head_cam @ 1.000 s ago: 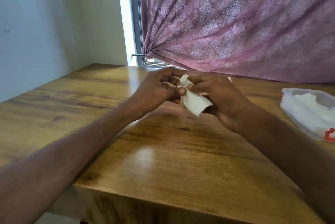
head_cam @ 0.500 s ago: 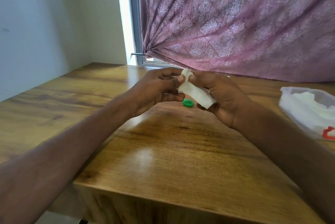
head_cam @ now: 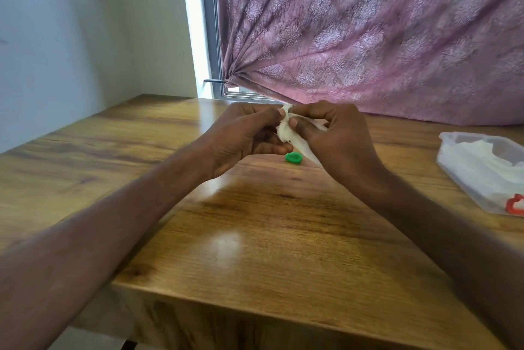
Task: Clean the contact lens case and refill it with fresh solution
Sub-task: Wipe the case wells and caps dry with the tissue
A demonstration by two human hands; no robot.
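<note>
Above the counter (head_cam: 255,236), both hands work one white tissue (head_cam: 286,134): the left hand (head_cam: 243,137) curls around something hidden, presumably the case; the right hand (head_cam: 337,140) pinches the tissue. One green cap (head_cam: 293,157) lies just below. Wiping seems underway; refilling remains.

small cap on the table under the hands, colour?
Green. The cap shows in the head view, lying on the wooden table.

Head view, close above the desk (head_cam: 255,236)
The single head-worn camera is looking forward and down across the desk, facing the curtain (head_cam: 368,37) behind it.
</note>
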